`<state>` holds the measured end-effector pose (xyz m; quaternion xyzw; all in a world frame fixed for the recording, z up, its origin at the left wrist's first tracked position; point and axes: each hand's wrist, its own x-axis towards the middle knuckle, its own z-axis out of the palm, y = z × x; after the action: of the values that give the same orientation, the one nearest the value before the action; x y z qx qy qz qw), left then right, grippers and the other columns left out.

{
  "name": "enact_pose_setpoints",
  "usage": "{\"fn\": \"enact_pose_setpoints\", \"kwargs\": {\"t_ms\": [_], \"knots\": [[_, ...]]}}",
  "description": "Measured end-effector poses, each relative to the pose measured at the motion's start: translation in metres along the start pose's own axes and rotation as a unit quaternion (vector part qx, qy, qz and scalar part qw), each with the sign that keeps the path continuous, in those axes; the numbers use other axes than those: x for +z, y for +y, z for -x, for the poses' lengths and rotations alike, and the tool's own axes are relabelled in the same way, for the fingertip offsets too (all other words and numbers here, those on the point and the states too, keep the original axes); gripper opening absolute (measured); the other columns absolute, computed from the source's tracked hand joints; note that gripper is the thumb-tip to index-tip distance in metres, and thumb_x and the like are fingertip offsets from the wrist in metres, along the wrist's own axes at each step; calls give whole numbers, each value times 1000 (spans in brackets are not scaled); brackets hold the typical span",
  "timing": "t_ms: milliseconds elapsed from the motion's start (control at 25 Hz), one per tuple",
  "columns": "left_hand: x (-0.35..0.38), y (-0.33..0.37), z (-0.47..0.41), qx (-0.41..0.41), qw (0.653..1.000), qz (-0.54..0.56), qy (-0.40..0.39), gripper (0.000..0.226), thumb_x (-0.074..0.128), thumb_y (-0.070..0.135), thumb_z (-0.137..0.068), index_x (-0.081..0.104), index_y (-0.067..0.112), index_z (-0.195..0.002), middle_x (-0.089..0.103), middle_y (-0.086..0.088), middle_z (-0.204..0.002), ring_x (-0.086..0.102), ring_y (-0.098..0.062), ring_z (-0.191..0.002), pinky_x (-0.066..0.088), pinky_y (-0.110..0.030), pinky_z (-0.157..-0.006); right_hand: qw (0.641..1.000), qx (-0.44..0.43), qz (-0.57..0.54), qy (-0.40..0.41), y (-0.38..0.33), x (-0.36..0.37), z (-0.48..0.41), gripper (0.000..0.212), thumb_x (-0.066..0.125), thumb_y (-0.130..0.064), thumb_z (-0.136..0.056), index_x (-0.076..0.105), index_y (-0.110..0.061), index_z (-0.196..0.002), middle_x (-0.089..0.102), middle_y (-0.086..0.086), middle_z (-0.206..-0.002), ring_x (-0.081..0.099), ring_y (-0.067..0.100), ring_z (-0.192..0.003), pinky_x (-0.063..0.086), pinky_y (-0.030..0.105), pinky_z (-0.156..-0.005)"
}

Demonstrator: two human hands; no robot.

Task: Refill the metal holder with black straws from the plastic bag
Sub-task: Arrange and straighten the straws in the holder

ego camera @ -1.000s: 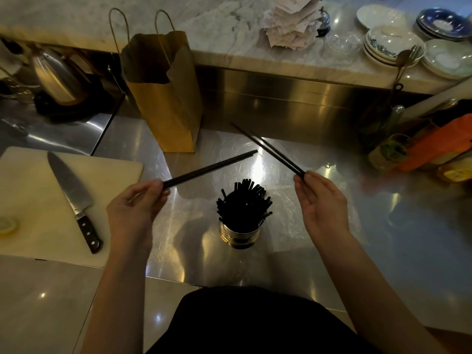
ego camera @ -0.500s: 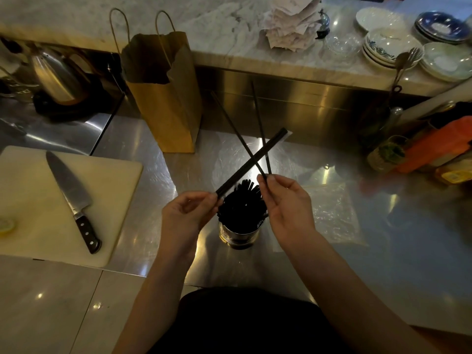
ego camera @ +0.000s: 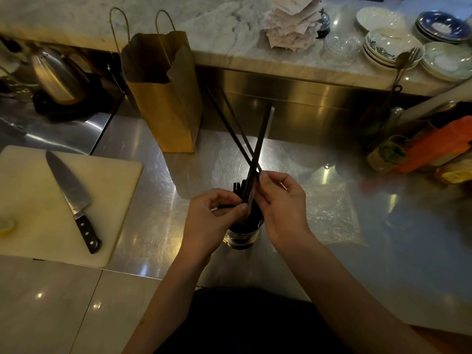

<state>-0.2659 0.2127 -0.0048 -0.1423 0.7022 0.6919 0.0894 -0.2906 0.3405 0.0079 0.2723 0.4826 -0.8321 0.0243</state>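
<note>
Both hands meet at the centre of the frame, directly above the metal holder [ego camera: 242, 237], which stands on the steel desk [ego camera: 153, 213] and is already packed with black straws [ego camera: 241, 190] whose tops show between the two hands. The left hand [ego camera: 212, 221] has its fingers curled with thumb and forefinger pinched on the lower end of a bundle of straws [ego camera: 260, 139] that slants up and to the right. The right hand [ego camera: 283, 208] pinches two thinner straws [ego camera: 229, 123] between thumb and fingertips; these slant up and to the left, so the two sets cross just above the hands in an X. The lower ends of the held straws sit at the holder's mouth, though how far in they reach is hidden by the fingers.

The clear plastic bag [ego camera: 332, 215] lies flat on the desk just right of the right hand, crinkled and catching the light. A brown paper bag [ego camera: 166, 98] with twine handles stands upright in the upper middle-left. At the left, a cutting board [ego camera: 30, 200] carries a chef's knife [ego camera: 71, 198] with its blade pointing to the upper left, and a lemon piece [ego camera: 6, 224] sits at the frame's left edge. A metal kettle [ego camera: 56, 75] is in the upper left. Stacked plates [ego camera: 390, 47] and a pile of paper slips [ego camera: 291, 24] rest on the marble counter along the top.
</note>
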Motion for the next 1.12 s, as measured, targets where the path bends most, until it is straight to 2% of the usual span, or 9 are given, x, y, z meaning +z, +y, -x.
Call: {"fn": "enact_pose_setpoints", "kwargs": {"t_ms": [200, 400, 560, 720, 840, 960, 1040, 1120], "knots": [[5, 2, 1, -9, 1000, -3, -19, 12, 76, 1, -79, 70, 10, -85, 76, -3, -77, 75, -21, -75, 58, -25, -71, 999, -22, 29, 2, 3, 1, 4, 7, 58, -4, -94, 59, -2, -100, 71, 17, -95, 72, 30, -91, 60, 38, -79], [6, 3, 0, -22, 999, -5, -33, 12, 76, 4, -79, 69, 7, -88, 75, -4, -82, 75, -19, -77, 58, -24, -71, 998, -50, 29, -10, 3, 6, 7, 9, 59, -4, -93, 57, 1, -100, 68, 19, -101, 74, 25, -84, 59, 32, -68], [8, 1, 0, -15, 999, -22, -41, 15, 78, 9, -79, 67, 12, -88, 75, -1, -83, 74, -14, -78, 58, -22, -72, 995, -75, 60, -1, 8, 5, 8, 7, 62, -5, -91, 61, -2, -97, 70, 17, -99, 74, 25, -84, 59, 33, -71], [6, 1, 0, -3, 998, -45, -45, 16, 78, 16, -79, 67, 16, -91, 74, 4, -85, 73, -7, -82, 56, -19, -72, 996, -61, 59, 3, 11, 1, 8, 7, 62, -4, -90, 62, -3, -97, 71, 18, -97, 74, 24, -84, 58, 29, -71], [7, 7, -4, 8, 998, -63, -4, 29, 74, 29, -81, 64, 18, -106, 71, 9, -97, 69, -3, -91, 56, -19, -77, 993, -65, 94, 3, 14, -2, 6, 6, 63, -7, -90, 64, -6, -96, 73, 13, -95, 73, 22, -89, 58, 35, -82], [11, 16, -13, -4, 1000, -13, 9, 56, 66, 48, -78, 54, 21, -126, 67, 8, -115, 66, -4, -103, 55, -21, -85, 990, -81, 113, 5, 16, -2, 7, 6, 65, -8, -90, 66, -5, -95, 73, 10, -91, 73, 20, -86, 58, 34, -82], [13, 20, -20, -30, 998, 50, -9, 52, 62, 45, -86, 53, 19, -131, 70, 3, -116, 68, -6, -104, 55, -22, -87, 987, -99, 126, 6, 16, -2, 8, 4, 66, -7, -89, 66, -5, -93, 73, 8, -87, 73, 20, -84, 59, 33, -81], [15, 23, -25, -49, 988, 144, -33, 37, 55, 29, -97, 56, 10, -129, 72, -7, -114, 69, -15, -108, 54, -30, -93, 978, -129, 165, 8, 16, -4, 8, 3, 66, -7, -89, 66, -6, -91, 73, 1, -83, 73, 13, -81, 58, 27, -78]]}}
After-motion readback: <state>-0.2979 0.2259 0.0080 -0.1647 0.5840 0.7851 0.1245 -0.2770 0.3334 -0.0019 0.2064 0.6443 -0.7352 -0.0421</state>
